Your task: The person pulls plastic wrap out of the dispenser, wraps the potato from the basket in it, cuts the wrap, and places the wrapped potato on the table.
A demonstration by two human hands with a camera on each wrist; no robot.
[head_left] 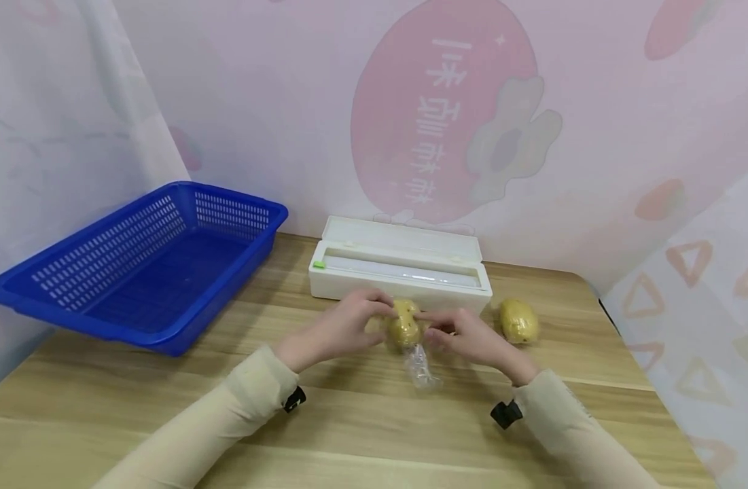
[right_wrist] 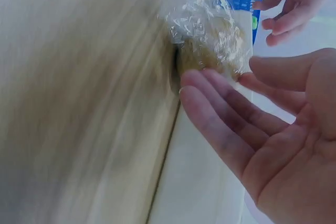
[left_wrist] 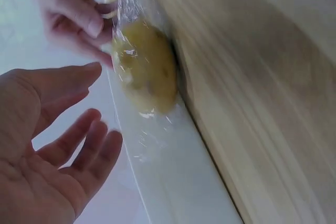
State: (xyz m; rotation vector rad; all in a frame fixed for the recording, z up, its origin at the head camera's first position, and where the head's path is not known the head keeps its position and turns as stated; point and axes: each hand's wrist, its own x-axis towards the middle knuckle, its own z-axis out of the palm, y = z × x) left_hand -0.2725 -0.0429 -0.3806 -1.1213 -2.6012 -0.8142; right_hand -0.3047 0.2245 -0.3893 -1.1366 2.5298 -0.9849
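A yellow potato (head_left: 405, 324) in clear plastic film lies on the table between both hands, and a crumpled tail of film (head_left: 420, 367) trails toward the front. To its left is my left hand (head_left: 343, 324), its fingers spread and slightly bent, with a gap to the potato (left_wrist: 144, 74) in the left wrist view. My right hand (head_left: 468, 337) is on the other side. In the right wrist view the straight fingertips (right_wrist: 194, 78) of that hand are right at the wrapped potato (right_wrist: 202, 56). Neither hand grips it.
Behind the potato stands a white film dispenser box (head_left: 404, 294) with its lid (head_left: 401, 239) raised and a green slider (head_left: 319, 264) at its left end. A second potato (head_left: 518, 321) lies at the right. A blue plastic basket (head_left: 184, 326) is on the left, near the wall.
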